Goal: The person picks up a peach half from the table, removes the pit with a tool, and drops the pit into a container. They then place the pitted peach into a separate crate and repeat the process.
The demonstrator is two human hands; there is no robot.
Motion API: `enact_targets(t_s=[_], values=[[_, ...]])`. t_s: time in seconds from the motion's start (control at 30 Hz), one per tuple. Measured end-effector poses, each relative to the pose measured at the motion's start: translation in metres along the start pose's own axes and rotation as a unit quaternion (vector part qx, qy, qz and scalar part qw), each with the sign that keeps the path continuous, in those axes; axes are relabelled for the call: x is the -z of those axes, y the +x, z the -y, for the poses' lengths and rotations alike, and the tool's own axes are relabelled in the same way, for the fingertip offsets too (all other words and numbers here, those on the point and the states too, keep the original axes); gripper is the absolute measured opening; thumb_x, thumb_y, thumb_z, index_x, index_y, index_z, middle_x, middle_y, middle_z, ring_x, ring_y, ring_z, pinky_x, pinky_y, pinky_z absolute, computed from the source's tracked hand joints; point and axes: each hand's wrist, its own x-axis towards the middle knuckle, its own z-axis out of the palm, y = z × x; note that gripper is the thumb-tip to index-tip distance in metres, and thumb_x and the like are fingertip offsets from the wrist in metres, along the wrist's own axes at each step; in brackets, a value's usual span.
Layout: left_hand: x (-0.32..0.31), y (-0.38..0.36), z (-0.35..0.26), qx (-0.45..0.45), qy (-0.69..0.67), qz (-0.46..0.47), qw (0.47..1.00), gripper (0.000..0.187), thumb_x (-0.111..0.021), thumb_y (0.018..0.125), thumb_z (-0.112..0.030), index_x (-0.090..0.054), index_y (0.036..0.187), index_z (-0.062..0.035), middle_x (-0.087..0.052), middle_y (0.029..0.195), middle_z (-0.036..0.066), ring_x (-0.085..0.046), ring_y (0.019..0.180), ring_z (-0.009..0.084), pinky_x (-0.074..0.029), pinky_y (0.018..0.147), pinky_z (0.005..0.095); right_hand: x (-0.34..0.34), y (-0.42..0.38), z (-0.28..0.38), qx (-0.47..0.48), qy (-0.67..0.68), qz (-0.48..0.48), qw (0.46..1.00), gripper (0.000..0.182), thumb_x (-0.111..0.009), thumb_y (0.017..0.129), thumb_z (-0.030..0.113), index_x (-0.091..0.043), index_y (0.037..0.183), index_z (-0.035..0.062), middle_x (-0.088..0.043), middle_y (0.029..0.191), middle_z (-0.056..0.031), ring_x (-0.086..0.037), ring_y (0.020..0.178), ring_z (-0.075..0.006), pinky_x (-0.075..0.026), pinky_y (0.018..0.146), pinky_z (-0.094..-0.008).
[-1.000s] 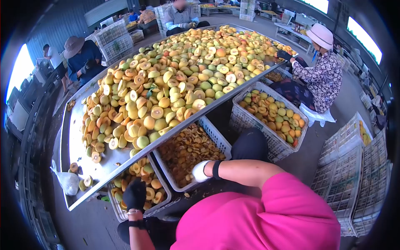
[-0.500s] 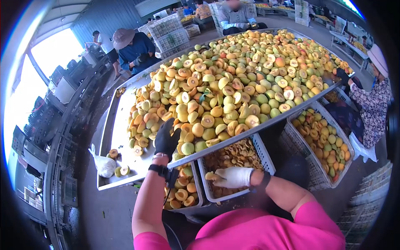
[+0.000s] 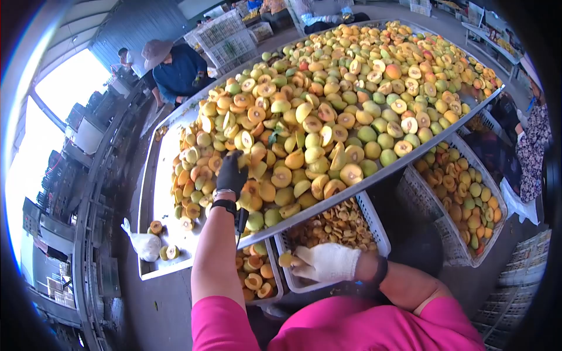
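Note:
My left hand (image 3: 232,174), in a black glove, reaches into the near left of a heap of yellow-green fruit (image 3: 304,134) that looks like peaches, many cut in half. Its fingers curl round a peach half (image 3: 243,159), partly hidden by the glove. My right hand (image 3: 329,262), in a white glove, is above the near edge of a white crate (image 3: 377,227) of small brownish-yellow pieces (image 3: 336,228). Between its thumb and fingers it pinches a small peach piece (image 3: 286,259). The heap lies on a large metal tray table (image 3: 153,202).
A crate of orange halves (image 3: 256,275) stands below the table's near edge, another full crate (image 3: 456,202) to the right. A white plastic bag (image 3: 142,241) and loose halves (image 3: 170,253) lie at the left corner. Other people (image 3: 175,70) sit around the table; stacked crates (image 3: 222,38) stand behind.
My left hand has moved from above the tray's near edge further into the heap, and its spread fingers have curled. My right hand stays over the crate, still pinching a piece. The view has shifted slightly.

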Motion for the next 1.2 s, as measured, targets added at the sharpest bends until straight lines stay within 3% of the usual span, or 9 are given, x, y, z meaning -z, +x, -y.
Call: enact_targets(t_s=[0.17,0.3,0.37,0.43,0.5,0.63,0.77,1.1,1.2], values=[[0.064,-0.057,-0.030,0.264,-0.551,-0.123,0.782,0.041,-0.064,0.091,-0.022,-0.056,0.130,-0.0122,-0.062,0.126,0.008,-0.064,0.108,0.0241,-0.055,0.088,0.0430,0.005,-0.002,0.006,-0.006,0.085,-0.015,0.996,0.041,-0.055,0.096,0.041,-0.055,0.115,0.0050,-0.067,0.089,-0.0286,-0.065,0.086,-0.0472,-0.052,0.076,-0.0554],[0.092,-0.142,-0.039,0.178,-0.660,-0.189,0.705,0.049,-0.054,0.098,-0.032,-0.050,0.132,0.0022,-0.058,0.131,0.022,-0.058,0.123,0.0338,-0.049,0.106,0.0512,-0.012,-0.002,0.007,0.014,0.075,-0.082,0.994,0.035,-0.057,0.098,0.040,-0.053,0.101,0.0049,-0.064,0.078,-0.0259,-0.066,0.075,-0.0462,-0.050,0.063,-0.0539],[0.109,-0.184,-0.069,0.215,-0.850,-0.188,0.443,0.047,-0.044,0.103,-0.029,-0.043,0.136,0.0052,-0.051,0.139,0.025,-0.051,0.131,0.0371,-0.043,0.113,0.0514,-0.022,0.001,0.010,0.000,0.111,-0.065,0.992,0.035,-0.056,0.099,0.039,-0.054,0.102,0.0045,-0.064,0.083,-0.0277,-0.065,0.079,-0.0480,-0.050,0.065,-0.0546],[0.100,-0.218,-0.088,0.203,-0.864,-0.195,0.418,0.049,-0.042,0.104,-0.031,-0.042,0.137,0.0049,-0.050,0.140,0.026,-0.050,0.132,0.0354,-0.041,0.114,0.0509,-0.039,0.005,0.012,-0.011,0.210,-0.053,0.976,0.036,-0.051,0.103,0.042,-0.055,0.107,0.0069,-0.062,0.072,-0.0147,-0.061,0.056,-0.0318,-0.047,0.048,-0.0414],[0.092,-0.239,-0.118,0.242,-0.831,-0.222,0.448,0.048,-0.047,0.104,-0.032,-0.046,0.138,0.0010,-0.055,0.135,0.023,-0.053,0.128,0.0350,-0.042,0.113,0.0505,-0.034,0.003,0.032,-0.178,0.418,0.092,0.886,0.036,-0.048,0.104,0.044,-0.055,0.110,0.0085,-0.056,0.066,-0.0051,-0.053,0.043,-0.0184,-0.042,0.038,-0.0314],[0.085,-0.261,-0.160,0.128,-0.327,-0.230,0.907,0.050,-0.075,0.087,-0.002,-0.052,0.130,0.0082,-0.068,0.116,0.014,-0.066,0.108,0.0192,-0.053,0.094,0.0314,-0.037,-0.012,0.045,-0.074,0.707,0.190,0.677,0.050,-0.042,0.103,0.056,-0.055,0.111,0.0089,-0.047,0.063,0.0026,-0.036,0.037,-0.0061,-0.032,0.034,-0.0202],[0.080,-0.264,-0.168,0.232,-0.774,-0.220,0.547,0.052,-0.074,0.087,0.000,-0.051,0.132,0.0073,-0.068,0.114,0.013,-0.066,0.106,0.0194,-0.053,0.094,0.0321,-0.074,-0.005,-0.007,-0.153,0.194,0.064,0.967,0.056,-0.035,0.104,0.055,-0.059,0.119,0.0066,-0.062,0.076,-0.0117,-0.059,0.061,-0.0226,-0.049,0.058,-0.0345],[0.073,-0.271,-0.195,0.131,-0.491,-0.159,0.846,0.047,-0.064,0.094,-0.004,-0.049,0.138,0.0006,-0.059,0.132,0.015,-0.059,0.119,0.0203,-0.049,0.100,0.0335,-0.054,-0.012,0.052,-0.157,0.548,0.028,0.821,0.035,-0.050,0.103,0.045,-0.055,0.104,0.0104,-0.044,0.060,0.0027,-0.038,0.038,-0.0082,-0.028,0.033,-0.0267],[0.075,-0.269,-0.200,0.180,-0.787,-0.132,0.576,0.047,-0.065,0.092,-0.007,-0.052,0.136,-0.0010,-0.062,0.128,0.013,-0.059,0.120,0.0223,-0.046,0.104,0.0328,-0.046,-0.020,0.053,-0.170,0.649,0.090,0.736,0.043,-0.046,0.103,0.055,-0.054,0.101,0.0123,-0.042,0.061,0.0050,-0.035,0.039,-0.0052,-0.028,0.034,-0.0229]])
